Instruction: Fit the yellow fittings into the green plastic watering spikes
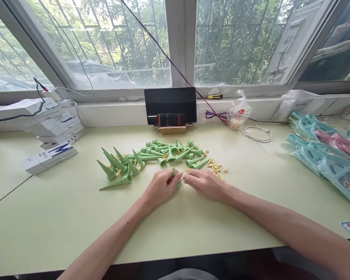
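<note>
My left hand [160, 187] is closed around a green plastic cone spike [175, 173], whose tip sticks up between my fingers. My right hand [203, 182] meets it at the fingertips, pinched on something too small to make out. Just beyond my hands lies a loose pile of green cone spikes [169, 151]. A group of finished-looking spikes with yellow parts [119, 167] lies to the left. Small yellow plastic pieces [216, 168] are scattered to the right of the pile.
A pale green table [76, 217] carries everything. A dark tablet [170, 104] and a phone [171, 119] stand at the window sill. White boxes [51, 124] are stacked at left. Bagged teal and pink plastic items [326, 155] lie at right, with a white cable [256, 134] nearby.
</note>
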A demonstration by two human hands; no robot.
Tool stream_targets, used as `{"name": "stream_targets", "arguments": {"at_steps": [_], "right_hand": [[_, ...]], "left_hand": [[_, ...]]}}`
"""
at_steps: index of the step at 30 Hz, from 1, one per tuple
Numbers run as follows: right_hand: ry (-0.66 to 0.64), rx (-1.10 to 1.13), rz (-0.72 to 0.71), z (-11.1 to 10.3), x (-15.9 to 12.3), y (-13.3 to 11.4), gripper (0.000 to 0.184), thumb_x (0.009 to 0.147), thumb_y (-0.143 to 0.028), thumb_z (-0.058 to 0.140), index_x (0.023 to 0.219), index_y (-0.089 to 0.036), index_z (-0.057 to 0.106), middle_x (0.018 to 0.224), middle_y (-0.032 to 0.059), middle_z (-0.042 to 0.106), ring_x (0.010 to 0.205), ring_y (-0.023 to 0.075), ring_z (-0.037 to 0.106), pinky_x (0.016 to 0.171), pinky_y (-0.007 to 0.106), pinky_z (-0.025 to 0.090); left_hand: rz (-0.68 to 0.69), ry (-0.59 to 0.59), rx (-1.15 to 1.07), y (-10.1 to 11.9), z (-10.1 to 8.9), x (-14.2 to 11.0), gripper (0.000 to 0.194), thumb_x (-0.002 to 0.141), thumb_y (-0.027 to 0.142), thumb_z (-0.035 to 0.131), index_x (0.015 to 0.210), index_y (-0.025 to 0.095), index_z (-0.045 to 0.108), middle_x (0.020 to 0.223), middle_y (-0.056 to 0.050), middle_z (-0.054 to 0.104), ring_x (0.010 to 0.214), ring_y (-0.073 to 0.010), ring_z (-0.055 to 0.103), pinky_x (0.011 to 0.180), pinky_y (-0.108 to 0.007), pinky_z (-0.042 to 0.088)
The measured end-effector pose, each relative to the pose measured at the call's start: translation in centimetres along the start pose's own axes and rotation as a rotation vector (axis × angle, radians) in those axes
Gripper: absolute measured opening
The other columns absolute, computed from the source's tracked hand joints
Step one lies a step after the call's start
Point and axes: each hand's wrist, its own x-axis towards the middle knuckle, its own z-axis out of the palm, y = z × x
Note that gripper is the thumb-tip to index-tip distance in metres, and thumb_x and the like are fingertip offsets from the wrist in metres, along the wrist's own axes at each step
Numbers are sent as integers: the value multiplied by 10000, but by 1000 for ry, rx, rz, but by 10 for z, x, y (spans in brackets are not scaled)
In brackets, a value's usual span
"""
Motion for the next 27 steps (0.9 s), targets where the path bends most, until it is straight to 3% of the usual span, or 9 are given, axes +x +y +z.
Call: {"name": "stream_targets", "arguments": {"at_steps": [7, 17, 27], "right_hand": [[31, 59, 69, 2, 1, -4, 233, 1022, -180, 391, 918, -159, 598, 798, 45, 597, 645, 129, 481, 564, 244, 319], [87, 149, 237, 9, 2, -5, 234, 1024, -261, 434, 915, -171, 621, 773, 34, 582, 620, 122, 476, 577, 231, 355], [111, 210, 249, 16, -1, 0, 188, 1017, -248, 446, 1030, -174, 618, 839, 51, 629, 660, 134, 536, 612, 234, 401]], "left_hand": [[13, 8, 14, 0, -1, 2, 348, 978, 372, 470, 752, 155, 622, 551, 42, 469, 504, -93, 364, 544, -235, 346], [30, -50, -40, -3, -4, 2, 152, 917, 284, 539, 904, 161, 626, 671, 7, 585, 542, -99, 453, 546, -233, 403], [28, -77, -22, -6, -6, 4, 128, 922, 251, 530, 941, 167, 625, 716, -1, 616, 576, -110, 498, 567, -236, 401]]}}
